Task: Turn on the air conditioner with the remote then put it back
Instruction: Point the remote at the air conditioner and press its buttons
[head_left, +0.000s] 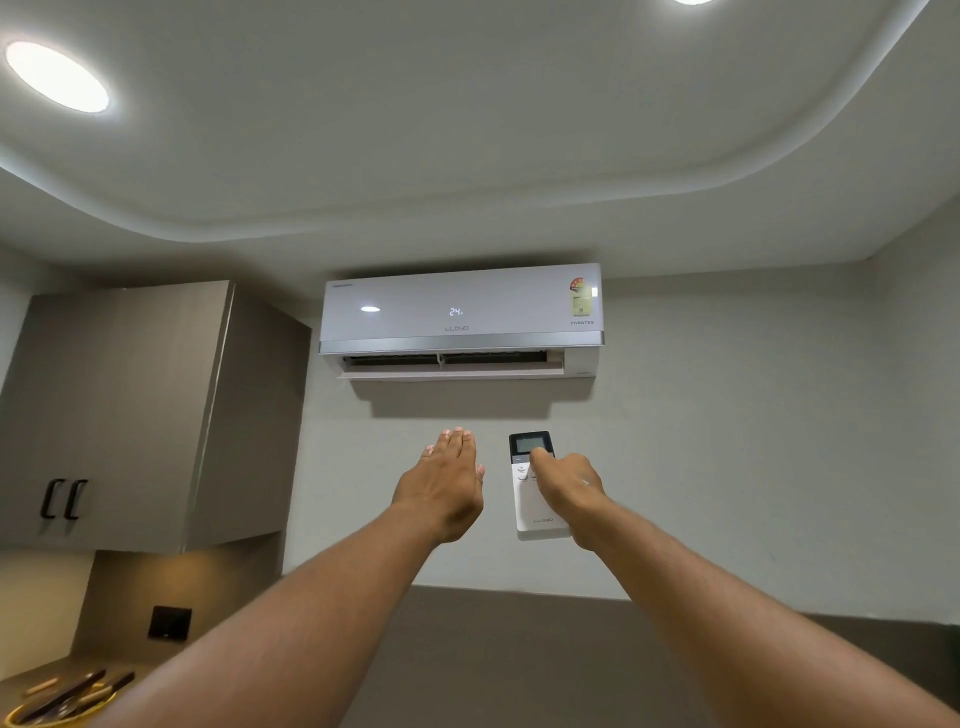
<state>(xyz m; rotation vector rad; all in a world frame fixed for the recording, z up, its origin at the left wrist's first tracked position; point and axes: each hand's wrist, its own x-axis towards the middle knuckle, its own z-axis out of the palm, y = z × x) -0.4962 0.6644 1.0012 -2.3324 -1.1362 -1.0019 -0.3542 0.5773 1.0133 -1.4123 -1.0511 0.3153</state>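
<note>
A white air conditioner (462, 312) hangs high on the wall. Its display reads 24 and its lower flap is open. Below it a white remote (535, 512) with a dark screen stands upright against the wall, its bottom end in a small wall holder. My right hand (569, 480) is on the remote's right side, fingers curled around it and one fingertip just under the screen. My left hand (447, 478) is raised to the left of the remote, flat, fingers together and holding nothing.
A grey wall cabinet (130, 415) with two black handles hangs at the left. Under it are a dark wall switch plate (170, 622) and a counter corner with a yellow bowl of utensils (67, 696). Round ceiling lights glow above.
</note>
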